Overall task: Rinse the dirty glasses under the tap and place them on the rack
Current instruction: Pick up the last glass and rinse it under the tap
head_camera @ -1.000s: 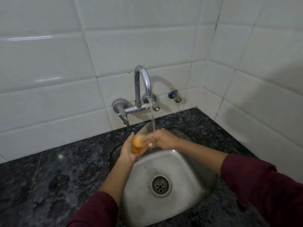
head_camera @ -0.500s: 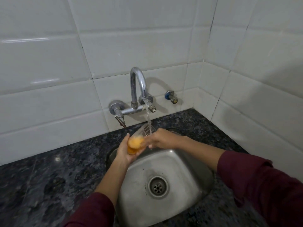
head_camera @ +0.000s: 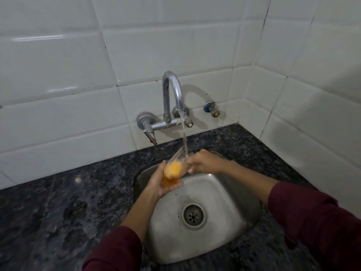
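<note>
Head view: A clear drinking glass with orange liquid and orange residue in its lower part is held tilted over the back left area of the stainless steel sink basin, its open rim pointing up and away toward the wall. The left hand cups the base and lower wall of the glass from below and from the left, fingers curled round it. The right hand grips the glass near its rim from the right, fingers bent; exactly how the fingertips sit on the rim cannot be told, owing to blur. A thin stream of water falls from the curved chrome wall-mounted tap and meets the rim of the glass. The round metal drain lies in the basin floor, below and to the right of the glass. The basin is set into a dark speckled granite counter. White glazed wall tiles cover the corner behind. A small blue-and-brass valve projects from the wall right of the tap. Both forearms carry dark maroon sleeves.
</note>
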